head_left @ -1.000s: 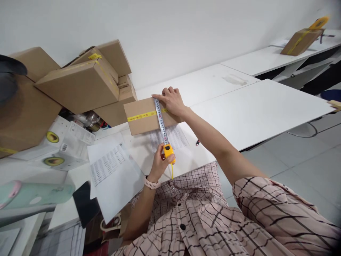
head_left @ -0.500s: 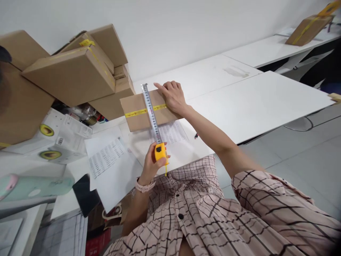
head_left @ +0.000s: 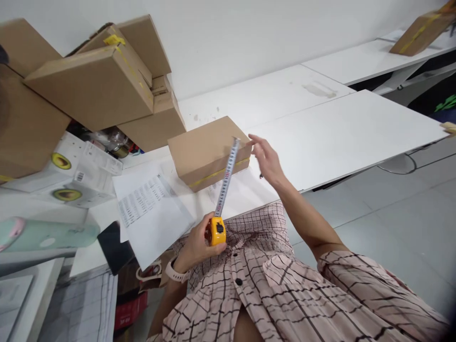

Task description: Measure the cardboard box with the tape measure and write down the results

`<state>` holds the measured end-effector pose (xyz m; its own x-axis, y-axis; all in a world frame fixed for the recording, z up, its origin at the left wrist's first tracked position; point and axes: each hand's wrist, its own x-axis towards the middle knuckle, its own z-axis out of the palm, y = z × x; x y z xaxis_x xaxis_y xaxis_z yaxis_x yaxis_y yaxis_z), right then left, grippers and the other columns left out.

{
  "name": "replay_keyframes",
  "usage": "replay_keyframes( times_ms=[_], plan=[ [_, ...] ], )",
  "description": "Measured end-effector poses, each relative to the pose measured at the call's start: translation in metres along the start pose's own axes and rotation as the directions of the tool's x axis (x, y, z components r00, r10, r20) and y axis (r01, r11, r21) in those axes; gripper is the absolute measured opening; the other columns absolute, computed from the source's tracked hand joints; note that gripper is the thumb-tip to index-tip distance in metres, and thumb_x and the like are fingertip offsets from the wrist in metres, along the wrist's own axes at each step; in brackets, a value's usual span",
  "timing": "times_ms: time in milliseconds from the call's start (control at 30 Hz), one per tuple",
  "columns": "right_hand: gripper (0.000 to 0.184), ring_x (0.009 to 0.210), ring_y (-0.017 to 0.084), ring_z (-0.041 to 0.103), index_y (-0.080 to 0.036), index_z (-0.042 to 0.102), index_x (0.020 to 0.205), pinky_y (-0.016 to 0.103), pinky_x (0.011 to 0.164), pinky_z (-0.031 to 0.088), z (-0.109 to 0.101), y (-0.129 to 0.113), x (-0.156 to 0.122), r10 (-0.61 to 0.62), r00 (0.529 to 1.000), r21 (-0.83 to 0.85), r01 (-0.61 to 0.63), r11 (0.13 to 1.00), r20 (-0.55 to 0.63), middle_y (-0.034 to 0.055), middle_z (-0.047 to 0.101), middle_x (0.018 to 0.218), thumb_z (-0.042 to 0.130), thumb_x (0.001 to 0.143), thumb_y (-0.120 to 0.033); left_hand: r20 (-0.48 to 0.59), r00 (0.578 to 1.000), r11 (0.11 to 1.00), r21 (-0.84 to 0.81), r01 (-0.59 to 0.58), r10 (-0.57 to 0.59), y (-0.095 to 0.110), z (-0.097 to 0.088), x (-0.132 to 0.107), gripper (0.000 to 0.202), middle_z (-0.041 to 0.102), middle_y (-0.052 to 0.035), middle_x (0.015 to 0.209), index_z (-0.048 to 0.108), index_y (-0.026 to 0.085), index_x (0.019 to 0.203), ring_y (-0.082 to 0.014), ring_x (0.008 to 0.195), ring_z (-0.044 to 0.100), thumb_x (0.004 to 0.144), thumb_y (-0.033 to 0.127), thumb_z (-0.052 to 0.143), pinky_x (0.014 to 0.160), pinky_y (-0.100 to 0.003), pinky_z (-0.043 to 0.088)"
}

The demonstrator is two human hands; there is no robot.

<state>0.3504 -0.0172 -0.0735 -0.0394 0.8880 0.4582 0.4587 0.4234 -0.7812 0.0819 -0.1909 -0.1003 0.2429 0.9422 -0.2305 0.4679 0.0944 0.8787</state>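
Observation:
My left hand (head_left: 197, 243) grips a yellow tape measure (head_left: 216, 231) near my chest. Its white blade (head_left: 227, 176) sticks up and away, and the tip reaches the right end of a small cardboard box (head_left: 205, 149) on the white table (head_left: 335, 133). The box has yellow tape along its near side and is turned at an angle. My right hand (head_left: 265, 159) hovers just right of the box with fingers spread, fingertips close to the blade's tip, holding nothing.
Printed sheets (head_left: 149, 213) lie in front of the box. A stack of larger cardboard boxes (head_left: 92, 90) stands at the left, with white avocado-printed boxes (head_left: 67, 180), a mint bottle (head_left: 46, 237) and a dark phone (head_left: 114, 251). Another box (head_left: 420, 31) sits on a far table.
The box has been turned so its taped side faces me. My right hand lifted off it. My left hand pulled the tape measure back toward my body, and the blade now tilts to the right.

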Motion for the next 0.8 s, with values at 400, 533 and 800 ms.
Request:
replay_keyframes(
  times_ms=[400, 533, 800],
  plan=[
    [0.033, 0.054, 0.009, 0.054, -0.022, 0.064, 0.099, 0.025, 0.051, 0.047, 0.008, 0.002, -0.084, 0.194, 0.958, 0.571, -0.281, 0.771, 0.210, -0.0047, 0.057, 0.068, 0.069, 0.091, -0.054, -0.104, 0.986, 0.985, 0.134, -0.112, 0.127, 0.017, 0.010, 0.020, 0.096, 0.064, -0.0107, 0.133, 0.024, 0.028, 0.156, -0.0261, 0.114, 0.068, 0.078, 0.038, 0.080, 0.100, -0.045, 0.053],
    [0.033, 0.060, 0.010, 0.057, -0.023, 0.065, 0.110, 0.027, 0.060, 0.051, 0.016, 0.002, -0.093, 0.151, 0.949, 0.585, -0.290, 0.757, 0.276, -0.0040, 0.055, 0.074, 0.065, 0.094, -0.052, -0.137, 0.942, 0.916, 0.311, -0.253, 0.307, 0.041, -0.002, 0.031, 0.089, 0.066, -0.0104, 0.132, 0.032, 0.027, 0.151, -0.0283, 0.121, 0.067, 0.077, 0.035, 0.081, 0.103, -0.047, 0.053],
    [0.030, 0.070, 0.013, 0.056, -0.025, 0.071, 0.114, 0.030, 0.067, 0.047, 0.001, -0.004, -0.068, -0.018, 0.976, 0.414, -0.075, 0.907, 0.216, 0.0005, 0.064, 0.081, 0.061, 0.097, -0.049, 0.003, 0.852, 0.749, 0.475, -0.462, 0.524, 0.079, -0.012, 0.062, 0.089, 0.063, -0.0110, 0.139, 0.032, 0.027, 0.150, -0.0290, 0.124, 0.067, 0.078, 0.035, 0.083, 0.102, -0.045, 0.058]
  ],
)
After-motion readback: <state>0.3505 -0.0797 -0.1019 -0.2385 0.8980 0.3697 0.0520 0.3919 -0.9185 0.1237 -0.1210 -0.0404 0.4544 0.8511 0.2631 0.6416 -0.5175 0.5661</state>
